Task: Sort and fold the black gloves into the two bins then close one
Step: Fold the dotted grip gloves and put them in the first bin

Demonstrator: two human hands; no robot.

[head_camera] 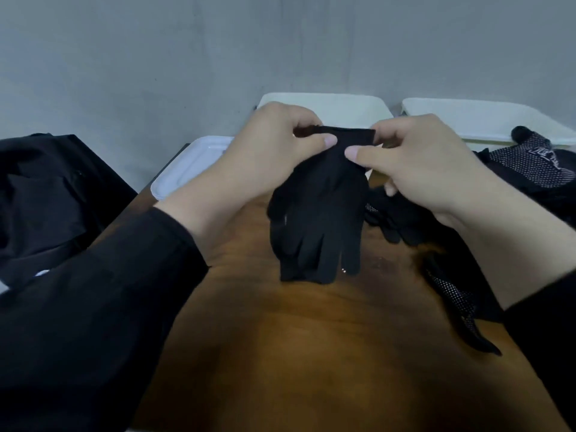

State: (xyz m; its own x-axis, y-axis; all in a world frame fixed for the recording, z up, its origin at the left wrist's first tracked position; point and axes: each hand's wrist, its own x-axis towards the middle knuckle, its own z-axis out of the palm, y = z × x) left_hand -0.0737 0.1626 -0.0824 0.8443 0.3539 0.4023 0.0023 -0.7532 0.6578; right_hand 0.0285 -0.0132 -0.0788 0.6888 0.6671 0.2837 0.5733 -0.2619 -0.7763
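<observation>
A plain black glove (318, 213) hangs fingers-down over the wooden table (311, 338). My left hand (265, 151) pinches the left side of its cuff and my right hand (430, 163) pinches the right side. More black gloves (396, 219) lie under my right hand. A dotted glove (536, 163) rests on a pile at the right, and another dotted glove (458, 304) lies near my right sleeve. Two white bins stand at the back: one (343, 110) behind my hands, the other (473, 120) to its right.
A white lid (187, 169) lies flat at the table's back left corner. Dark clothing (46, 198) is heaped to the left of the table. A grey wall rises right behind the bins.
</observation>
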